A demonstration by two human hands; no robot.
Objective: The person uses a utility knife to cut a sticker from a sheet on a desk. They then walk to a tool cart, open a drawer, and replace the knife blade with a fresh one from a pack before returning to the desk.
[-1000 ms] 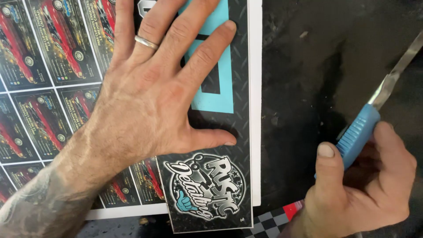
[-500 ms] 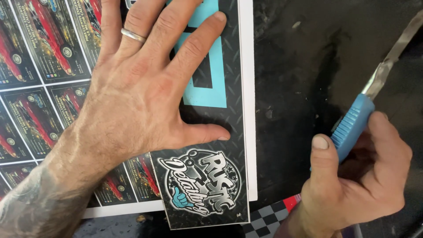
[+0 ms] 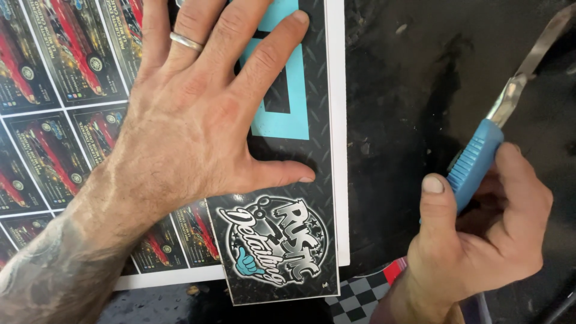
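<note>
The left hand lay flat with fingers spread, pressing down on a black and teal printed strip that sat on top of a sheet of small printed cards, grasping nothing. The right hand was clenched around the blue handle of a utility knife, blade bared and pointing up and away over the dark work surface. If the blade ran along the strip's edge, the thumb lying close to that edge could be nicked, and any slack in the pressing palm might let the strip slide and spoil the cut

The right hand has carried the blue-handled knife a little lower and nearer the black printed strip, its blade now tilted more steeply up-right.
</note>
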